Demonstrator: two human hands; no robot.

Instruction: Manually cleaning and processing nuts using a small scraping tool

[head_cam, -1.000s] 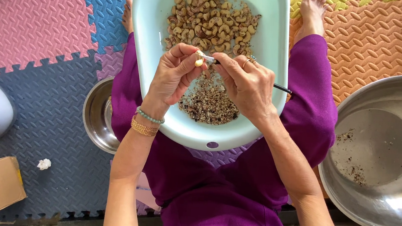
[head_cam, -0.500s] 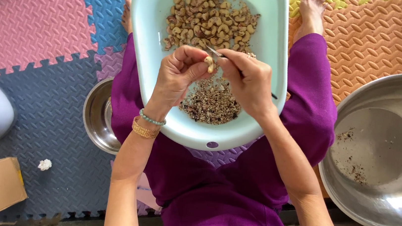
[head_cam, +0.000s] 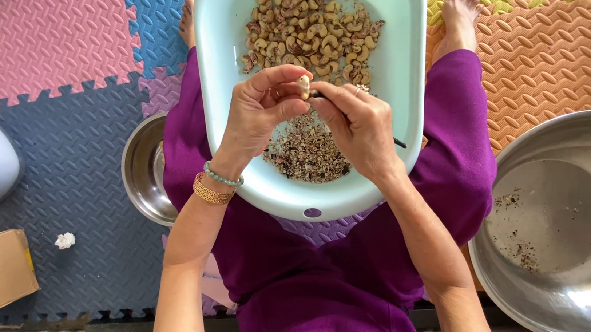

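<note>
The left hand [head_cam: 261, 111] now holds the cashew [head_cam: 304, 86] higher over the basin [head_cam: 209, 47]; the right hand [head_cam: 359, 121], gripping a thin tool [head_cam: 399, 143], has closed against it, so peeling continues.

Pale mint basin [head_cam: 401, 67] on my purple skirt [head_cam: 340, 295]; tan nuts [head_cam: 309, 32], brown-speckled peelings [head_cam: 308, 153]. Foam floor mats [head_cam: 47, 23]: pink, blue, grey, orange, embossed weave pattern. Silver steel bowl [head_cam: 567, 224].

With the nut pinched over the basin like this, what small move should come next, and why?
Probably a short scrape of the thin tool in the right hand across the cashew pinched by the left hand: its tip meets the nut, above the peelings in the basin.
</note>
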